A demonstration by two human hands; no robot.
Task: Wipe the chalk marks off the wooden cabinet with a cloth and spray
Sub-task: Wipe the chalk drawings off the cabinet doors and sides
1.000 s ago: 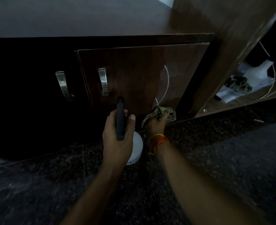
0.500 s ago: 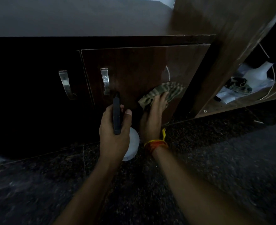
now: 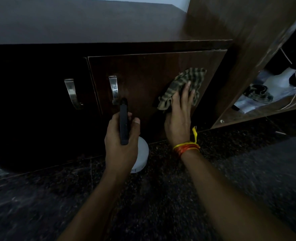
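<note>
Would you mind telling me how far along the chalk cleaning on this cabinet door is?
Done: no chalk line shows on the bare part of the cabinet door. In hand: the right hand presses the checked cloth flat against it; the left hand grips the spray bottle. Left: whatever the cloth hides.

cloth (image 3: 182,86) on cabinet door (image 3: 143,75) right of handle (image 3: 113,89), spray bottle (image 3: 140,153) below, perhaps off the floor (image 3: 248,171)

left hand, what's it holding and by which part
The left hand grips the spray bottle around its neck, just under the dark trigger head; the white body hangs below the palm.
</note>
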